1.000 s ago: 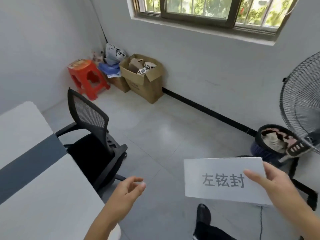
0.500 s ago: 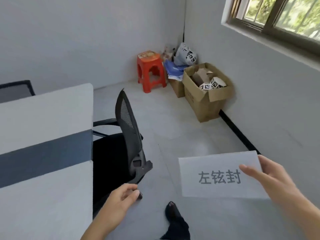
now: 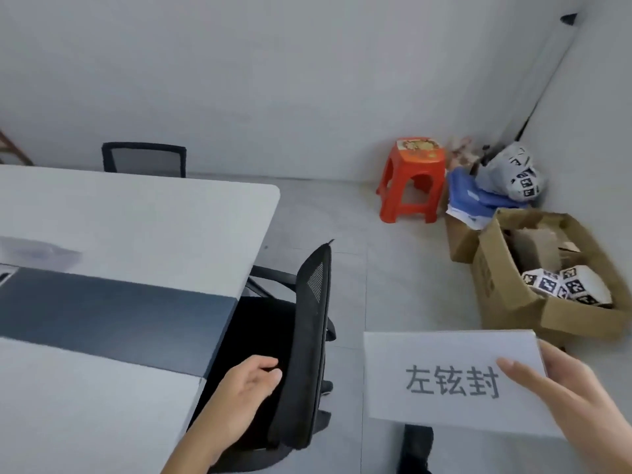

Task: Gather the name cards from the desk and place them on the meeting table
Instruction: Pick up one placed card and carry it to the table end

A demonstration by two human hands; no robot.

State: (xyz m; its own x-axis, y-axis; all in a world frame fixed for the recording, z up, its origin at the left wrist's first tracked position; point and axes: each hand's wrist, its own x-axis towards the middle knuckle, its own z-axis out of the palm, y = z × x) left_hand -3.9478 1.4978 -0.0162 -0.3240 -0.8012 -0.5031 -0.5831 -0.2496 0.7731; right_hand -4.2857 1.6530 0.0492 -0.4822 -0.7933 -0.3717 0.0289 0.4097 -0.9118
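My right hand [image 3: 561, 398] grips a white name card [image 3: 441, 364] with three dark printed characters, holding it by its right edge over the floor at the lower right. The left hand [image 3: 246, 384] is empty with fingers loosely curled, hovering over the seat of a black mesh office chair [image 3: 307, 336]. A white meeting table [image 3: 136, 227] with a dark grey centre strip fills the left side; the chair is tucked against its right edge.
A second black chair [image 3: 143, 160] stands behind the table's far edge. A red plastic stool [image 3: 413, 183], a blue bag, a grey bag and an open cardboard box [image 3: 533, 275] with marker cubes crowd the right corner. Something clear lies on the table [image 3: 37, 253].
The view has swung left, bringing the table and chair toward the centre and the window out of sight. My left hand has moved from over the floor to over the chair seat. The card stays gripped.
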